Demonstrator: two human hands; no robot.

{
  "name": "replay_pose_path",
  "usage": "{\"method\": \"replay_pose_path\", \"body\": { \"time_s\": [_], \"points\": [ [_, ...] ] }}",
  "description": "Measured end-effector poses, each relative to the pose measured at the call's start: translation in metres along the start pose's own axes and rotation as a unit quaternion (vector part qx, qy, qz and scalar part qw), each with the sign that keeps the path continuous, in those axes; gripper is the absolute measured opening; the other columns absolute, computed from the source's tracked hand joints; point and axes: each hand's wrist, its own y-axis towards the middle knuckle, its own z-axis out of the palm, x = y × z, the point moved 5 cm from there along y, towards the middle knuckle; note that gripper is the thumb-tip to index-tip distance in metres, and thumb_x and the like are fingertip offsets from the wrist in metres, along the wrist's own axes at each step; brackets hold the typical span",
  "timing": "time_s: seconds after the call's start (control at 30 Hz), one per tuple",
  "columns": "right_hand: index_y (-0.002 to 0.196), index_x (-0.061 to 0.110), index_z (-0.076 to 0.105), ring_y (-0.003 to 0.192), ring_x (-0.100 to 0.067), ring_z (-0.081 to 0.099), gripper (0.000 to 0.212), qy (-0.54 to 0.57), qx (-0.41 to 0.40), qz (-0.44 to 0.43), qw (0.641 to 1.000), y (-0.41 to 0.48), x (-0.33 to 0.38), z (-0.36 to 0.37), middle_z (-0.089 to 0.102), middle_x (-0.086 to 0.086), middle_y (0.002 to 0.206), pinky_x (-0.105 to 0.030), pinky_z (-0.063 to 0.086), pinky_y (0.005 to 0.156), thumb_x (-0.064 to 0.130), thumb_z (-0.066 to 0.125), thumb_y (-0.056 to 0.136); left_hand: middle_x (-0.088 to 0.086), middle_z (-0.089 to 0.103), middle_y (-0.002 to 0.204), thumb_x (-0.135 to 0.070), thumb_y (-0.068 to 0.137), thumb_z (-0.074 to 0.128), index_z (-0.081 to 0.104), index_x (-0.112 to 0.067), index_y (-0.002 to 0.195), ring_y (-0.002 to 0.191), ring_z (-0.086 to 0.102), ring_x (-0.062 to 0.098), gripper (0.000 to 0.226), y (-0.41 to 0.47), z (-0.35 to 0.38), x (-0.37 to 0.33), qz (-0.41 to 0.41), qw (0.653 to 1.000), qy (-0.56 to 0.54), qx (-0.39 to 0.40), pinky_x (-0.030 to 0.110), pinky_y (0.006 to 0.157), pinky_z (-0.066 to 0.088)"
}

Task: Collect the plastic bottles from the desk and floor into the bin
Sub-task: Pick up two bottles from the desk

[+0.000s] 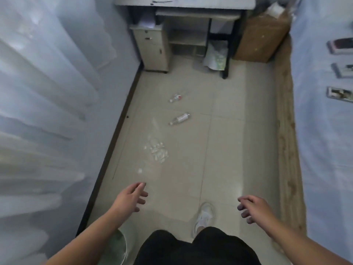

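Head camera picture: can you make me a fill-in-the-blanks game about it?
1. The two clear plastic bottles, far and near, are lying on the tiled ____.
2. The left hand and right hand are holding ____.
3. The white sneaker is nearer the ____ hand.

Missing words: floor; nothing; right

Left hand [131, 196], right hand [252, 207] empty, fingers spread
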Motion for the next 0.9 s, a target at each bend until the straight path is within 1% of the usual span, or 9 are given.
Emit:
{"method": "replay_pose_path", "body": {
  "time_s": [0.17, 0.27, 0.33, 0.5, 0.57, 0.63, 0.7, 0.8, 0.9],
  "points": [
    [0.095, 0.011, 0.073, 0.051, -0.02, 0.059, 0.014, 0.025, -0.027, 0.007, 0.999, 0.031, 0.035, -0.053, 0.073, -0.012, 0.08, -0.028, 0.043, 0.046, 0.016, 0.06, 0.095, 0.006, 0.075, 0.106, -0.037, 0.105, 0.051, 0.067, -0.026, 0.114, 0.095, 0.071, 0.034, 0.022, 0.027, 0.034, -0.059, -0.004, 1.0, -0.004, 0.0, 0.038, 0.069, 0.054],
    [0.093, 0.01, 0.072, 0.051, -0.018, 0.06, 0.014, 0.031, -0.035, -0.014, 0.999, 0.054, 0.088, -0.075, 0.073, -0.012, 0.082, -0.028, 0.045, 0.046, 0.018, 0.06, 0.095, 0.01, 0.075, 0.105, -0.035, 0.105, 0.052, 0.069, -0.022, 0.111, 0.086, 0.069, 0.03, 0.022, 0.042, 0.043, -0.078, -0.021, 1.0, -0.011, 0.004, 0.036, 0.065, 0.051],
    [0.091, 0.012, 0.072, 0.05, -0.016, 0.062, 0.014, 0.035, -0.042, -0.038, 0.998, 0.072, 0.131, -0.085, 0.075, -0.011, 0.082, -0.027, 0.046, 0.045, 0.02, 0.061, 0.094, 0.011, 0.075, 0.104, -0.035, 0.104, 0.053, 0.069, -0.021, 0.111, 0.085, 0.069, 0.03, 0.022, 0.056, 0.047, -0.09, -0.039, 0.999, -0.017, 0.0, 0.035, 0.065, 0.05],
    [0.089, 0.016, 0.074, 0.051, -0.016, 0.063, 0.015, 0.055, -0.058, -0.08, 0.994, 0.126, 0.235, -0.108, 0.076, -0.004, 0.073, -0.026, 0.047, 0.045, 0.027, 0.065, 0.087, 0.012, 0.074, 0.104, -0.032, 0.103, 0.057, 0.07, -0.017, 0.112, 0.078, 0.066, 0.029, 0.021, 0.123, 0.049, -0.14, -0.06, 0.998, -0.025, -0.006, 0.033, 0.063, 0.046],
    [0.088, 0.017, 0.074, 0.051, -0.013, 0.064, 0.018, 0.055, -0.066, -0.088, 0.992, 0.148, 0.266, -0.119, 0.077, -0.001, 0.072, -0.026, 0.047, 0.044, 0.031, 0.064, 0.083, 0.012, 0.075, 0.101, -0.031, 0.102, 0.059, 0.07, -0.016, 0.111, 0.076, 0.065, 0.027, 0.021, 0.161, 0.046, -0.175, -0.054, 0.998, -0.018, 0.004, 0.031, 0.06, 0.045],
    [0.087, 0.016, 0.074, 0.05, -0.012, 0.063, 0.013, 0.05, -0.074, -0.08, 0.993, 0.162, 0.286, -0.129, 0.076, -0.001, 0.071, -0.027, 0.047, 0.045, 0.026, 0.065, 0.089, 0.009, 0.075, 0.099, -0.033, 0.102, 0.059, 0.07, -0.018, 0.111, 0.077, 0.068, 0.027, 0.021, 0.195, 0.04, -0.214, -0.044, 0.999, 0.004, 0.017, 0.031, 0.06, 0.047],
    [0.089, 0.016, 0.074, 0.053, -0.014, 0.064, 0.013, 0.047, -0.074, -0.067, 0.994, 0.164, 0.294, -0.136, 0.077, -0.003, 0.074, -0.029, 0.048, 0.047, 0.023, 0.064, 0.094, 0.006, 0.077, 0.099, -0.035, 0.101, 0.06, 0.07, -0.021, 0.111, 0.079, 0.071, 0.026, 0.02, 0.217, 0.036, -0.263, -0.019, 0.999, 0.019, 0.038, 0.032, 0.059, 0.05],
    [0.093, 0.014, 0.074, 0.059, -0.018, 0.065, 0.015, 0.041, -0.067, -0.023, 0.997, 0.17, 0.298, -0.153, 0.077, -0.009, 0.083, -0.03, 0.051, 0.049, 0.022, 0.062, 0.097, 0.006, 0.077, 0.102, -0.031, 0.101, 0.059, 0.07, -0.024, 0.112, 0.083, 0.072, 0.026, 0.017, 0.256, 0.033, -0.355, 0.022, 0.997, 0.033, 0.065, 0.034, 0.062, 0.053],
    [0.096, 0.012, 0.072, 0.058, -0.02, 0.063, 0.014, 0.046, -0.064, 0.023, 0.997, 0.177, 0.298, -0.172, 0.075, -0.015, 0.087, -0.03, 0.049, 0.05, 0.02, 0.061, 0.1, 0.005, 0.077, 0.104, -0.029, 0.102, 0.059, 0.07, -0.027, 0.112, 0.088, 0.073, 0.028, 0.015, 0.284, 0.038, -0.446, 0.066, 0.994, 0.036, 0.078, 0.033, 0.064, 0.054]
  ]
}}
